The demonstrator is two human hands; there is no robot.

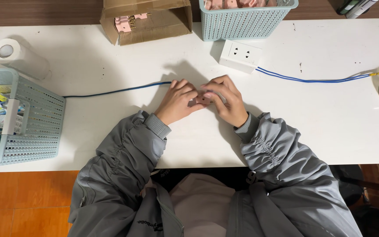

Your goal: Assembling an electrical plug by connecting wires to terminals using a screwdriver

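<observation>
Both hands, left hand [176, 101] and right hand [225, 100], are pinching a small pink part [203, 100] with closed grip, resting on the white tabletop [330, 114]

We are looking steeply down from our head at the white table [110, 131], facing its far edge, close enough that our sleeves are filling the bottom.

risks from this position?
1. The small pink part is pinched between the fingertips of the left hand and right hand, mostly hidden; it could slip onto the white table.
2. The blue cable runs right beside the left hand; a snag might tug the white socket block.
</observation>
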